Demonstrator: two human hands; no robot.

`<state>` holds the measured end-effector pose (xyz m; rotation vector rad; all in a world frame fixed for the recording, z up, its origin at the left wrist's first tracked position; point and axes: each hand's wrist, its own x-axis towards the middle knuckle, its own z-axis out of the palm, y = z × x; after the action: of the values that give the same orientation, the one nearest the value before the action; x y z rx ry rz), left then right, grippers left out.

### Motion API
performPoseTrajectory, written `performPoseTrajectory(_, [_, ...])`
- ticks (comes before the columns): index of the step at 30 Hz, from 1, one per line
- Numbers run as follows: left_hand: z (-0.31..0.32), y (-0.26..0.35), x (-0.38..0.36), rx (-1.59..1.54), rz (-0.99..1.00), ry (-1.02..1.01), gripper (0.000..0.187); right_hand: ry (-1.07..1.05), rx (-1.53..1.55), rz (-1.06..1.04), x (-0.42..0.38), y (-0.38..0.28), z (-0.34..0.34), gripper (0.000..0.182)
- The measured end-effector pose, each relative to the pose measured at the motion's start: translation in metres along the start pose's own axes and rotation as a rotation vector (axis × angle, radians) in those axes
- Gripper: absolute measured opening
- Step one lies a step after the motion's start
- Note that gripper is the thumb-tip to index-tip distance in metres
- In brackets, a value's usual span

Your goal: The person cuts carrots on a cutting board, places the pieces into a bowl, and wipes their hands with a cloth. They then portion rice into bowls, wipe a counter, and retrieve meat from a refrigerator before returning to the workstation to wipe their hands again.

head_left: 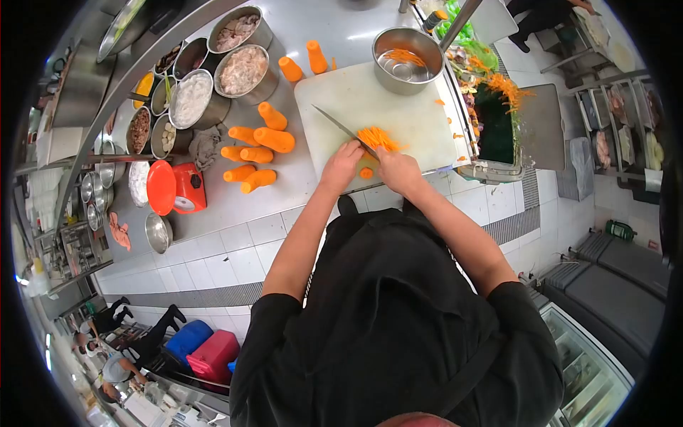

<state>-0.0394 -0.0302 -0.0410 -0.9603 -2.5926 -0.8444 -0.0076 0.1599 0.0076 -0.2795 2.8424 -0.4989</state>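
A kitchen knife (335,121) lies slanted over the white cutting board (324,89), its tip toward the upper left. My right hand (398,171) is closed around its handle end, which the fingers mostly hide. Against the near side of the blade, my left hand (343,165) has its fingers drawn together; whether they pinch anything is hidden. Shredded carrot (380,138) sits in a small heap just beyond the knife and my right hand. Between my hands, near the board's front edge, is a short carrot piece (366,173).
Several peeled carrots (274,139) lie left of the board. A metal pot (407,60) with some carrot shreds stands on its far right corner. Metal containers of meat (242,71) and a red scale (188,188) are further left. A scrap bin (498,124) adjoins the right edge.
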Motion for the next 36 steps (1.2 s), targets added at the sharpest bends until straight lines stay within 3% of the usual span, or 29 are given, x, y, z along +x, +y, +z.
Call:
performPoseTrajectory(2, [0.002, 0.0, 0.002, 0.014, 0.021, -0.022, 0.024, 0.03, 0.022, 0.019, 0.003, 0.001, 0.006, 0.016])
performPoseTrajectory(4, [0.008, -0.001, -0.004, 0.05, 0.058, 0.101, 0.022, 0.035, 0.004, 0.012, 0.003, 0.0, 0.006, 0.016])
performPoseTrajectory(12, [0.01, -0.003, -0.002, 0.004, 0.014, 0.063, 0.021, 0.084, -0.044, -0.018, -0.009, -0.013, -0.008, 0.013])
performPoseTrajectory(30, [0.012, 0.002, -0.015, 0.042, -0.022, 0.029, 0.022, -0.005, -0.053, 0.035, -0.004, -0.017, 0.004, 0.019])
performPoseTrajectory(36, [0.001, 0.002, -0.009, -0.01, -0.078, 0.044, 0.023, -0.119, 0.008, 0.081, -0.003, -0.03, -0.015, 0.03])
